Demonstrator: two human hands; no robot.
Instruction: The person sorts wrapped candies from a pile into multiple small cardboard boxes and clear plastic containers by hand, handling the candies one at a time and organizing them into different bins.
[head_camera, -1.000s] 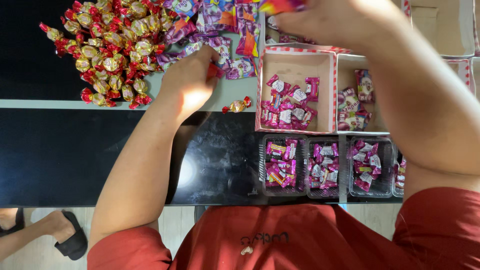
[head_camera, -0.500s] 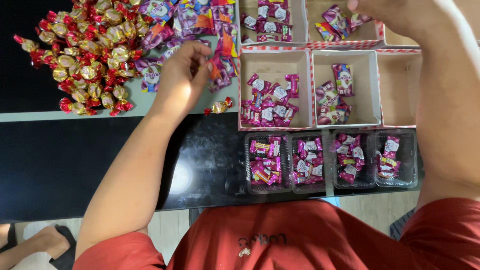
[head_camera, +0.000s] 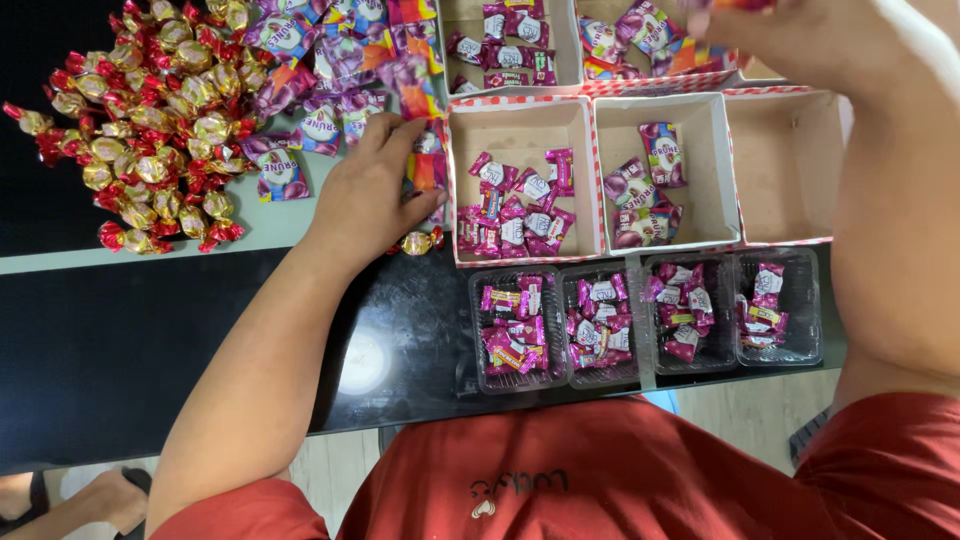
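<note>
My left hand (head_camera: 372, 195) lies flat, fingers apart, on purple candy packets (head_camera: 320, 125) on the pale table strip, its fingertips on a purple-orange packet (head_camera: 425, 170) beside a red-trimmed cardboard box (head_camera: 520, 125) of small pink candies. A single gold-and-red candy (head_camera: 415, 242) sits just below the thumb. My right hand (head_camera: 810, 40) is at the top edge over the back boxes, fingers closed around a colourful packet (head_camera: 738, 4) that is mostly cut off by the frame.
A heap of gold-and-red twisted candies (head_camera: 150, 120) fills the upper left. One box (head_camera: 700, 205) holds purple packets; the one beside it (head_camera: 790, 160) shows a bare bottom. Several clear trays (head_camera: 610, 372) of pink candies line the black tabletop (head_camera: 150, 340). Another person's foot (head_camera: 70, 495) shows bottom left.
My left hand has gone from the purple packets near the gold heap down and right, flattening out beside the pink-candy box. The view has shifted, bringing more boxes and trays into sight.
</note>
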